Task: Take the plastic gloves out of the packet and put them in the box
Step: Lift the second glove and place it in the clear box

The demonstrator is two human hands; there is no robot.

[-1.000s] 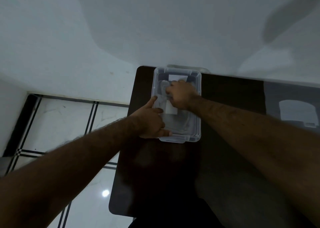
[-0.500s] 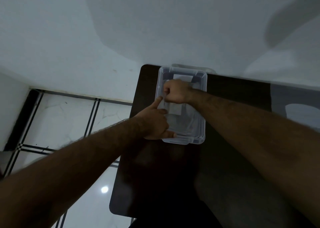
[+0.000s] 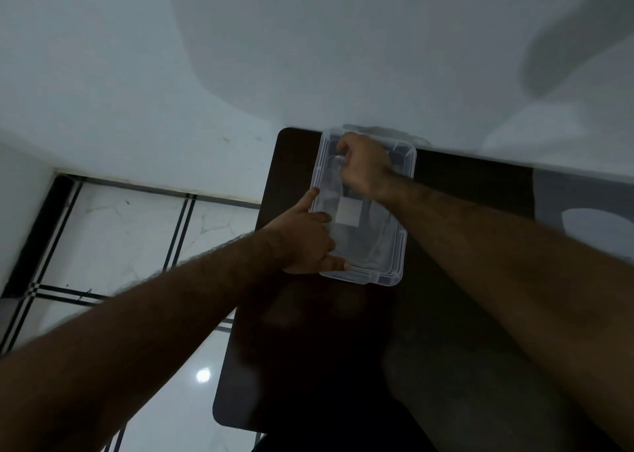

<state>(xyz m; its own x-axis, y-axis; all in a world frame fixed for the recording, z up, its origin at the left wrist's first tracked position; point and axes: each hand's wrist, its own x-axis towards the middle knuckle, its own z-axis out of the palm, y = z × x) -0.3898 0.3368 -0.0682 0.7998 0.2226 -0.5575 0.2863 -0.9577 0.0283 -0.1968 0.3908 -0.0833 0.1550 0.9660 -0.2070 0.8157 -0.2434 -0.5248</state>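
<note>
Mid-frame, the left hand point(image 3: 308, 238) grips the clear plastic box's point(image 3: 394, 245) near-left rim, fingers curled. The right hand point(image 3: 363, 166) is fisted inside its far end (grasped contents unclear).

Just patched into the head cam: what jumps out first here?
A clear plastic box sits at the far end of a dark table, against the white wall. The right hand is fisted over the box's far end, while the left hand grips its near-left corner.
</note>
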